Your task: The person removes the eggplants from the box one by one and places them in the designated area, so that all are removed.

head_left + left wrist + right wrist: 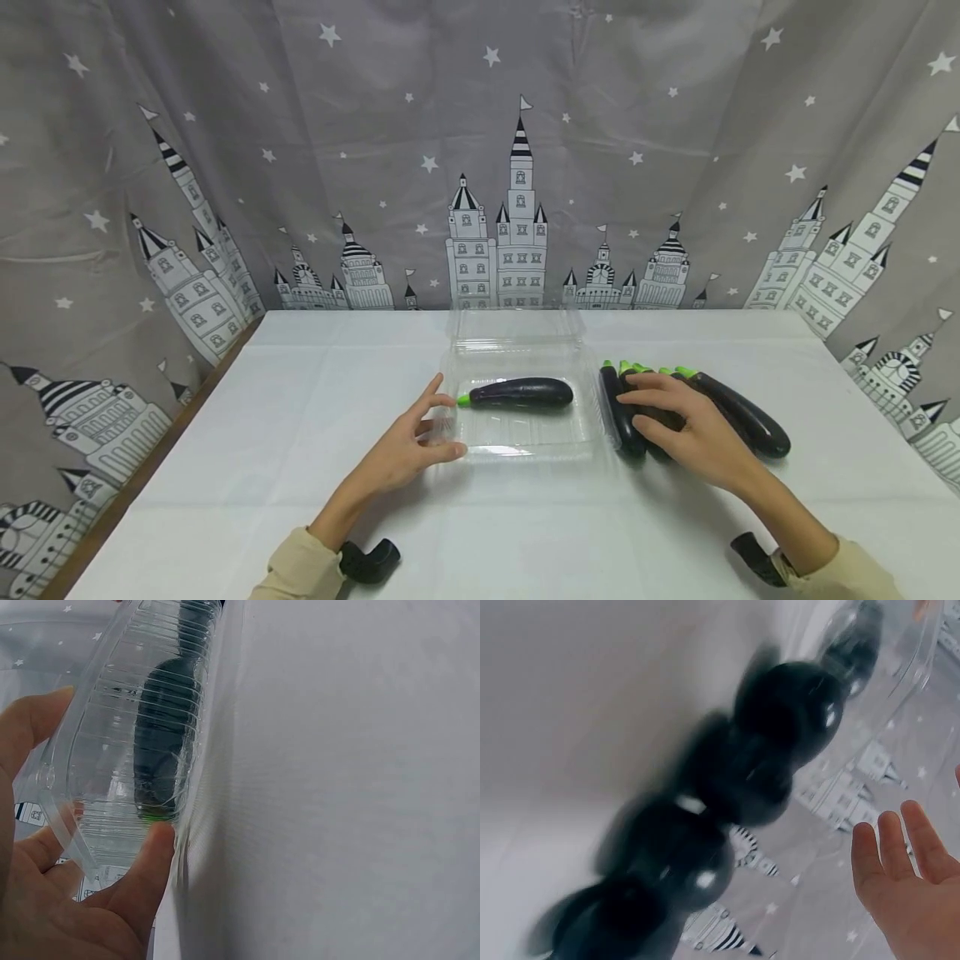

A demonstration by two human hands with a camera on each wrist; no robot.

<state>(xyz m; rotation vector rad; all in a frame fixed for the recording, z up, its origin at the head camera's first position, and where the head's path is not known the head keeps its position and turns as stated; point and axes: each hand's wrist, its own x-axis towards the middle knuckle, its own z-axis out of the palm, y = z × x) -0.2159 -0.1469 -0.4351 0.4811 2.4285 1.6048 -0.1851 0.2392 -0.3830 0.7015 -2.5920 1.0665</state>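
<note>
Centre frame: clear tray (pixel 525 442) on table (pixel 262 433), one eggplant (pixel 521 392) inside. Left hand (pixel 408 446) spread, fingers steadying tray's left edge. Right hand (pixel 686 425) open, flat atop eggplant row (pixel 750 417), right of tray. Advice: pinch one eggplant mid-body; brace tray.

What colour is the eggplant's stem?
Bright green, on the eggplant in the clear box; clearest in the head view.

Left grip (pixel 408 450) at 9 o'clock, palm turned inward, fingers straight, thumb spread. Right grip (pixel 686 429) at 3 o'clock, palm down, fingers extended, loosely spread. Both forearms angled inward, sleeves at wrists.
</note>
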